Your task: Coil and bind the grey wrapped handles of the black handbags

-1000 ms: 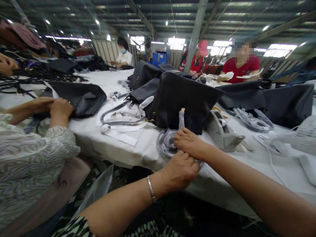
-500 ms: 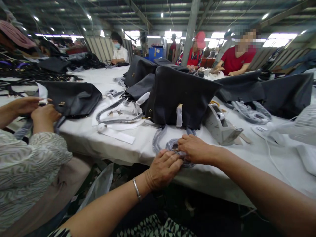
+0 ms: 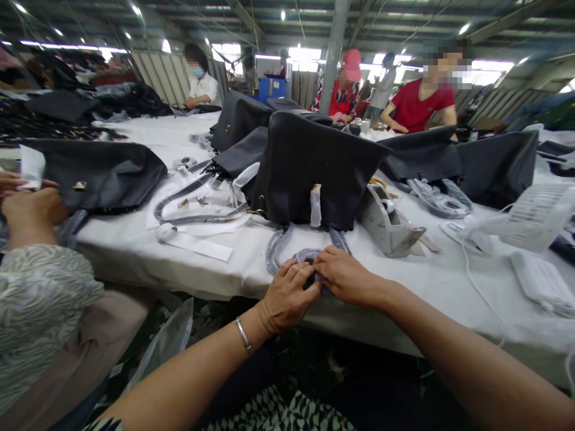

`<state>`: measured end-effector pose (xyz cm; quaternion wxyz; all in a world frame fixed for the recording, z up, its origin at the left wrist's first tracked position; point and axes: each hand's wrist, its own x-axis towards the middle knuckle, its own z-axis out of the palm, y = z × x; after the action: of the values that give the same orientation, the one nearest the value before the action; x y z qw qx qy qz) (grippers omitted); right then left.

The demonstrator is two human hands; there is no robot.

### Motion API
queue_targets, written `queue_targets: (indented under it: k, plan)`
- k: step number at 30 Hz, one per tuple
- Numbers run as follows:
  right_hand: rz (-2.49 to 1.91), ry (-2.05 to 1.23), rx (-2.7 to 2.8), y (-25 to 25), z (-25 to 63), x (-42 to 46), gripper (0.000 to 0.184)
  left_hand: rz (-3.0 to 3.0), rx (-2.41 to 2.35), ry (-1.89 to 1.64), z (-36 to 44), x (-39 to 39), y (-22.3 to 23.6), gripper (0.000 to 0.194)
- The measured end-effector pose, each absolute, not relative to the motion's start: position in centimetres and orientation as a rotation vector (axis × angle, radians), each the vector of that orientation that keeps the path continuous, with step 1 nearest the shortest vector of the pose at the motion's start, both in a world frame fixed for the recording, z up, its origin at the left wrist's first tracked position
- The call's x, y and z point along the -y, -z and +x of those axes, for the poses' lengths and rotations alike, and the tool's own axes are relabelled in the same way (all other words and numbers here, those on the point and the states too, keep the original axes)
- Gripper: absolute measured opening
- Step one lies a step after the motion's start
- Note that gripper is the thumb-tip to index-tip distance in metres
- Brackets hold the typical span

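A black handbag point(image 3: 309, 161) stands on the white-covered table in front of me, a white wrapped tab on its face. Its plastic-wrapped strap point(image 3: 275, 250) loops down toward the table's front edge. My left hand point(image 3: 290, 293), with a silver bangle on the wrist, is closed on the coiled part of the strap. Beside it, almost touching, my right hand point(image 3: 344, 275) pinches the same coil from the right. The fingertips of both hands meet there, and whatever small part lies between them is hidden.
A grey tape dispenser point(image 3: 390, 230) stands right of the bag, with a white fan point(image 3: 539, 215) farther right. White paper strips point(image 3: 202, 246) and another strap lie left. A co-worker's hands point(image 3: 33, 209) handle another black bag point(image 3: 99, 173). Several people work across the table.
The view has swung slightly to the right, so the scene sits farther left. My hands stay at the strap coil; my left fingers are now more bent and drawn together against the right ones.
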<state>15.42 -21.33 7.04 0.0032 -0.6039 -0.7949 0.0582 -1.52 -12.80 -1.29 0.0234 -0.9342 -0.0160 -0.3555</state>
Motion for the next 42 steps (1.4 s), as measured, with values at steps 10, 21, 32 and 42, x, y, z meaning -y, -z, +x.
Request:
queue_targets:
  k: [10, 21, 32, 42]
  plan:
    - [-1.846, -0.275, 1.914, -8.1, 17.1, 23.3, 0.027, -3.041, 0.006, 0.968, -1.8, 12.6, -0.4, 0.013]
    - [-2.211, 0.574, 1.484, -8.0, 22.5, 17.7, 0.072, -2.917, -0.088, 0.689, -1.5, 12.0, 0.3, 0.026]
    - [-2.365, 0.452, 1.869, -21.6, 29.5, 1.8, 0.058, -2.733, -0.081, 0.914, -0.3, 11.4, 1.8, 0.046]
    - [-2.347, 0.972, 1.424, -20.0, 31.4, -0.2, 0.048, -2.987, -0.035, 0.434, 0.5, 8.2, -2.8, 0.047]
